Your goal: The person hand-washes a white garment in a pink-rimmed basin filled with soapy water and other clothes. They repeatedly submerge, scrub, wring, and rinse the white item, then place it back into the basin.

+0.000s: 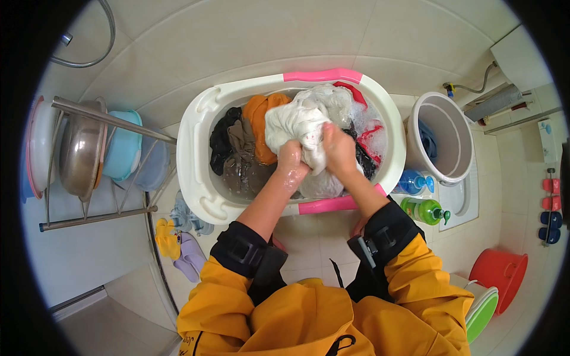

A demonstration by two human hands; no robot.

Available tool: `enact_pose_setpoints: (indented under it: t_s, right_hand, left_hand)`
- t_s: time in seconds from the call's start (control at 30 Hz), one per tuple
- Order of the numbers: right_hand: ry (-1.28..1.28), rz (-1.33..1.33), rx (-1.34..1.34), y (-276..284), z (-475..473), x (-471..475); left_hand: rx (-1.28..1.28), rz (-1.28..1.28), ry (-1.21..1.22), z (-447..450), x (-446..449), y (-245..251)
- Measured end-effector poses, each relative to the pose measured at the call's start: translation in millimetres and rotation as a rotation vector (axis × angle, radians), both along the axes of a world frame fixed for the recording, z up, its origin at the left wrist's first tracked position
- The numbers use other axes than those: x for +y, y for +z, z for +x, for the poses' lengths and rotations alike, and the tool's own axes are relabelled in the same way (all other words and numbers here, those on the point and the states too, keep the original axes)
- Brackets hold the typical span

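Note:
My left hand [291,156] and my right hand [337,149] both grip a wet, bunched white cloth garment [296,122] over a white plastic baby bathtub [192,138] with pink grips. Suds lie on the water at the tub's right end. Beside the white garment an orange garment [259,122] rests in the tub, with dark brown cloth [242,147] and a black garment [225,133] farther left. Red cloth [372,140] and black cloth [365,158] show among the suds to the right. More soaked white fabric [331,100] lies behind the bunch.
A pale bucket [458,138] with blue cloth inside stands right of the tub, near a blue pump bottle [410,182] and a green pump bottle [423,211]. Left, a metal rack [100,219] holds several basins. Purple slippers [189,251] and a red bucket [501,276] are on the floor.

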State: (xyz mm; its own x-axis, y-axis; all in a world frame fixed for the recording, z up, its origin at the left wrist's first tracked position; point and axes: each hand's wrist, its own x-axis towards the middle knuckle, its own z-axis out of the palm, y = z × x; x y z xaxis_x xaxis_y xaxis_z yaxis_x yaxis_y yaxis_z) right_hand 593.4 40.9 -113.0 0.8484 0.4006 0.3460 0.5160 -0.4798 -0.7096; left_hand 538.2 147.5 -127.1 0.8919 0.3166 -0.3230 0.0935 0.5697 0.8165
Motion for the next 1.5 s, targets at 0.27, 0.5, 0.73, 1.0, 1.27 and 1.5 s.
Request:
enact_pose_setpoints:
  t_s: [0.27,0.5,0.73,1.0,1.27,1.5]
  right_hand:
    - [0.618,-0.051,0.445,-34.3,54.0,-20.2]
    - [0.627,-0.015,0.511,-4.6,58.4,-27.4]
    - [0.815,0.034,0.616,-0.3,44.5,-10.7]
    - [0.33,0.197,1.12,17.4,24.4,9.5]
    - [0.249,0.516,1.021,111.0,38.7,-32.5]
    - [0.272,0.702,1.177,124.8,50.5,-48.8]
  left_hand:
    - [-0.054,-0.364,-0.047,-2.2,8.0,15.7]
    - [-0.092,-0.371,0.188,0.0,41.6,39.0]
    - [-0.218,-0.193,0.075,-6.3,21.5,46.7]
    - [-0.281,-0.206,0.248,-10.0,50.0,59.3]
    - [-0.269,-0.198,0.123,-16.0,91.9,57.7]
    - [-0.202,-0.171,0.209,-1.5,78.3,47.6]
